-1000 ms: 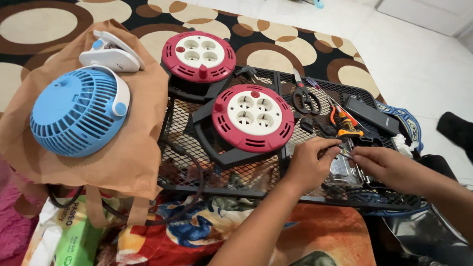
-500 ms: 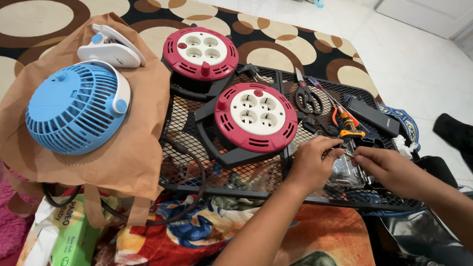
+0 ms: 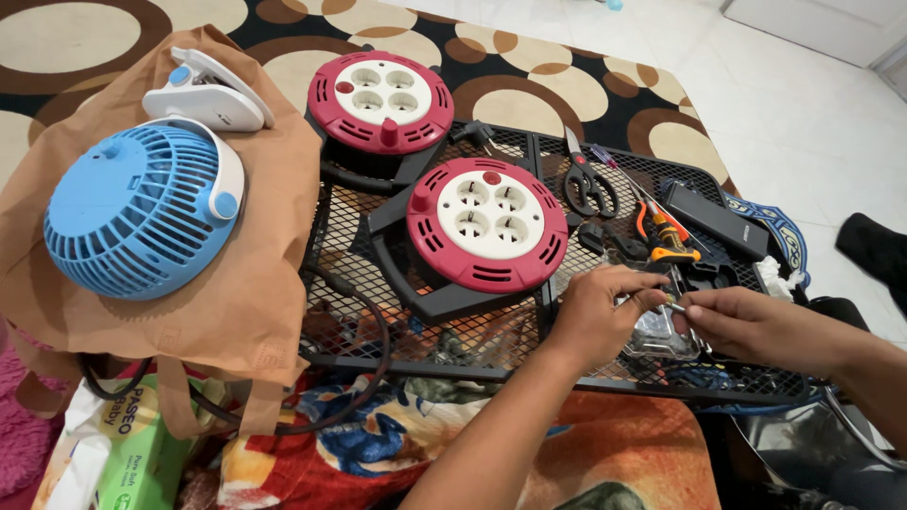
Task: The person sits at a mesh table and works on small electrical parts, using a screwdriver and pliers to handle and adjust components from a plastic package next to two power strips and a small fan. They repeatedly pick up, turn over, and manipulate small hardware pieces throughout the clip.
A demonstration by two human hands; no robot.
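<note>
My left hand (image 3: 600,310) and my right hand (image 3: 746,326) meet fingertip to fingertip over a clear plastic box (image 3: 661,338) on a black mesh rack (image 3: 472,345). Both pinch a small metal piece (image 3: 666,303) between them; it is too small to tell what it is. An orange-handled tool (image 3: 673,236) lies just beyond the hands. A red and white cable reel with sockets (image 3: 487,225) sits left of my left hand.
A second red cable reel (image 3: 380,102), scissors (image 3: 586,179) and a black flat box (image 3: 713,219) lie on the rack. A blue fan (image 3: 137,212) and a white clip (image 3: 203,94) rest on a brown paper bag (image 3: 255,283). A green tissue pack (image 3: 132,453) lies at the lower left.
The hands stay over the clear box, with the fingertips drawn slightly closer together on the small metal piece. The view has shifted a little.
</note>
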